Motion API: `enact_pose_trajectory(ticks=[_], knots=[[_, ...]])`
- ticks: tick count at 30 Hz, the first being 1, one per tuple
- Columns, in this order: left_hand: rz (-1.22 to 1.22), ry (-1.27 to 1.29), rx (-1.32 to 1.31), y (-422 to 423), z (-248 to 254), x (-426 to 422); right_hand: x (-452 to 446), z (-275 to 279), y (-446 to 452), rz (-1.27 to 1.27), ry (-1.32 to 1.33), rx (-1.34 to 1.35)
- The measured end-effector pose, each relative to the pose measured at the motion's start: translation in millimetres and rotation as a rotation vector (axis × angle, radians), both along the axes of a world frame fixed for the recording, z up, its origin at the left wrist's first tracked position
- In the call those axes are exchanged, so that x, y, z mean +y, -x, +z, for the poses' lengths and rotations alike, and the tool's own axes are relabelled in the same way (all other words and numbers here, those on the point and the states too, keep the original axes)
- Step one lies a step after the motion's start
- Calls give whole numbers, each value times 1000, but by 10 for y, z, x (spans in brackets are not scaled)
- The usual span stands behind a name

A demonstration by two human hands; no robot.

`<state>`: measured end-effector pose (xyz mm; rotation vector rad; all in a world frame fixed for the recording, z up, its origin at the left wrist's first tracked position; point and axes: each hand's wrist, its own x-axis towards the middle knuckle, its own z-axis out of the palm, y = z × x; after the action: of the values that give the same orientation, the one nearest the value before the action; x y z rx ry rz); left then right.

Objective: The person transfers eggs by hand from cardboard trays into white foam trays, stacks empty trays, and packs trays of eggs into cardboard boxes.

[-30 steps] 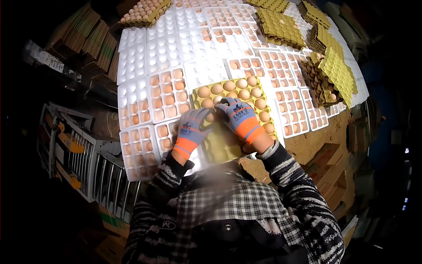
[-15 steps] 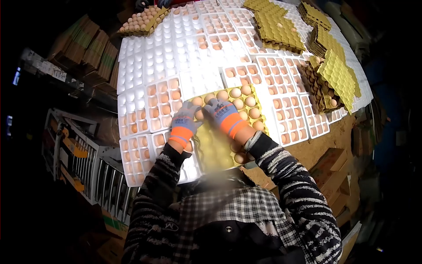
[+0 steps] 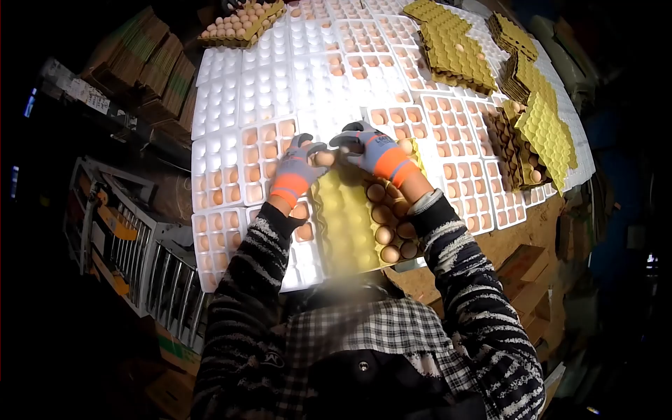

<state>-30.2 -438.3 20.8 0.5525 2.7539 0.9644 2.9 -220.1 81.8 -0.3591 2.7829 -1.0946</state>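
Observation:
Gloved in grey and orange, my left hand (image 3: 299, 166) has its fingers curled round an egg (image 3: 324, 159) over the upper left corner of a yellow egg tray (image 3: 343, 224). My right hand (image 3: 374, 150), in a matching glove, hovers over the tray's upper part with bent fingers; what they hold, if anything, is blurred and hidden. Bare cups show on the tray's left side. Several eggs (image 3: 383, 214) lie at its lower right, partly beside my right sleeve. White trays (image 3: 269, 150) with brown eggs lie left of and beyond the yellow tray.
Stacked yellow trays (image 3: 455, 56) stand at the back right, and a leaning stack (image 3: 542, 133) with eggs sits nearer. Another egg-filled tray (image 3: 241, 24) is at the back left. A metal roller conveyor (image 3: 171, 280) is at the left, cardboard boxes (image 3: 525, 273) at the lower right.
My hands have moved up and apart over the yellow tray, and an egg now shows in my left fingers. Several eggs have come into view at the tray's lower right.

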Motion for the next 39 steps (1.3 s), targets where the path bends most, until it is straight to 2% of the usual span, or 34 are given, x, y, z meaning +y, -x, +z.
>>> enact_pose_trajectory(ticks=[1,2,3,5,6,7,8,9,10,11,13,14,15,16,18,20,21,23,25,26,28,30,31,33,36,39], knots=[[38,-276,-18,-21,-48,-112,-121,83,-2,-32,-434,46],[90,-498,-155,-44,-97,-248,-187,-5,0,18,-678,76],[83,-568,-38,-86,-78,-384,-243,-152,28,11,-799,102],[243,-727,-185,-237,-295,-799,-351,-400,111,5,-1042,164],[292,-772,-238,-418,-112,-977,-399,-157,76,37,-1024,81],[347,-810,-298,-625,95,-1174,-313,-188,53,101,-1039,218],[404,-829,-361,-728,-58,-1522,-337,69,-52,9,-849,97],[454,-846,-338,-962,156,-1670,-372,366,-126,-83,-666,-15],[461,-849,-372,-1132,49,-1928,-384,381,-218,-100,-539,-21],[461,-853,-406,-1295,-61,-2168,-429,308,-378,-24,-160,12],[526,-698,-377,-1647,39,-2240,-659,242,-566,24,404,-614],[468,-758,-414,-1764,-161,-2356,-812,259,-776,147,715,-598],[183,-428,128,-1814,-480,-2447,-966,213,-859,261,898,-555],[195,-323,123,-1902,-438,-2368,-1123,175,-942,389,1086,-531],[194,-90,53,-2018,-462,-2216,-1461,187,-1079,473,1427,-634],[184,67,-51,-2029,-589,-2169,-1671,261,-1148,451,1554,-711],[187,101,-94,-2049,-627,-2147,-1703,278,-1156,422,1485,-693],[231,-136,4,-2092,-701,-2176,-1743,273,-1161,424,1367,-623],[299,-368,72,-2174,-510,-2160,-1724,236,-1158,144,1145,-980],[380,-530,-35,-2276,-465,-2148,-1773,199,-1131,84,925,-1023],[290,-380,-89,-2454,-521,-2162,-1858,-89,-1036,8,435,-1016],[190,-232,-131,-2546,-560,-2144,-1990,-197,-1034,80,180,-946],[191,-185,-101,-2551,-572,-2108,-1986,-256,-1058,143,159,-853],[262,-289,-70,-2489,-577,-2064,-1987,-375,-1039,149,-24,-834],[366,-428,-20,-2425,-525,-2020,-1896,-558,-1053,97,24,-819],[252,-459,101,-2513,-573,-2000,-1836,-719,-1237,-17,24,-423]])
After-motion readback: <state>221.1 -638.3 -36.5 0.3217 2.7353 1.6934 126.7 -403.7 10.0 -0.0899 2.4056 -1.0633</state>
